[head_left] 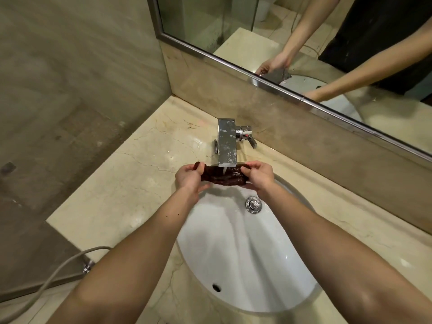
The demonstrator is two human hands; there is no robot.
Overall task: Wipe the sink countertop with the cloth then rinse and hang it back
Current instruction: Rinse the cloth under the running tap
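Status: rinse step, by the look of it. Both hands hold the cloth (224, 177) stretched under the running tap (227, 142), over the back edge of the sink (245, 265). Left hand (190, 176) pinches the left end between thumb and fingers, right hand (257, 175) pinches the right end. Water stream hits the cloth's middle; it looks dark and soaked.

Worktop (121, 183) appears wet and glossy in patches, so wiping is probably done, though I can't confirm that from here. Left to do: finish the rinse, likely wring, shut off the water, hang the cloth. No hook or rail in view, so the hanging spot is unknown.

Count: one cloth, one tap with one lever handle (251, 140), one basin, one drain plug (253, 204), one mirror (327, 43), one hose (46, 274) at lower left.
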